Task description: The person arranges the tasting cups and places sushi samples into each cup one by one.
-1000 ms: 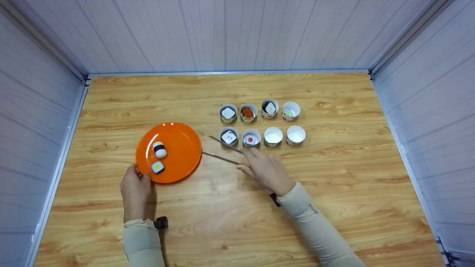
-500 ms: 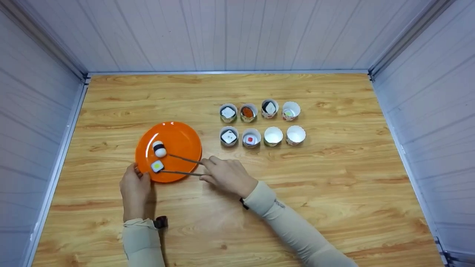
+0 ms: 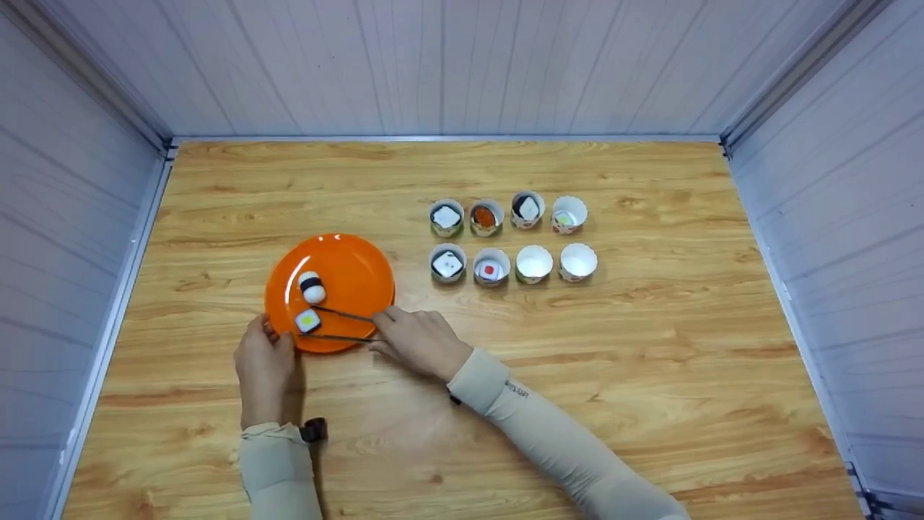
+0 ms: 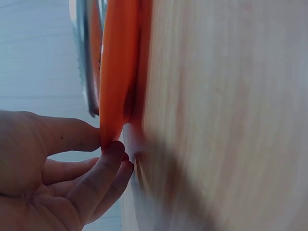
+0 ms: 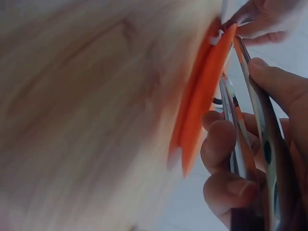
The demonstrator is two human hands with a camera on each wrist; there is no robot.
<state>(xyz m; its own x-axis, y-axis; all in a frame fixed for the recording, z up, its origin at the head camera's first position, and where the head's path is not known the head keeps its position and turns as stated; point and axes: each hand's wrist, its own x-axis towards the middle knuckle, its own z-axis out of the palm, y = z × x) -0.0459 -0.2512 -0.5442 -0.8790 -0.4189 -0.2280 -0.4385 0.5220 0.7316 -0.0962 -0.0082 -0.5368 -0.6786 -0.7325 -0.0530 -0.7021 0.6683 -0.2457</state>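
Observation:
On the left of the table stands an orange plate (image 3: 357,267). My left hand (image 3: 263,368) pinches its near-left rim, thumb above and fingers below in the left wrist view. Two toy sushi pieces lie on the plate: a white one with a black band (image 3: 312,287) and, nearer me, a square sushi roll (image 3: 307,321) with a yellow centre. My right hand (image 3: 422,343) grips metal tongs (image 5: 264,120) at the plate's right edge. The tongs' arms are spread, one on each side of the yellow-centred roll, tips over the plate.
Two rows of paper cups stand right of the plate. Several hold toy sushi, such as the cup with an orange-topped piece (image 3: 484,217) and the cup with a red-centred roll (image 3: 491,269). Two front-right cups, including the end cup (image 3: 577,262), show bare insides. Pale walls (image 3: 447,72) enclose the table.
My right hand has carried the tongs left from beside the cups to over the plate, around the yellow-centred roll. My left hand keeps its hold on the rim.

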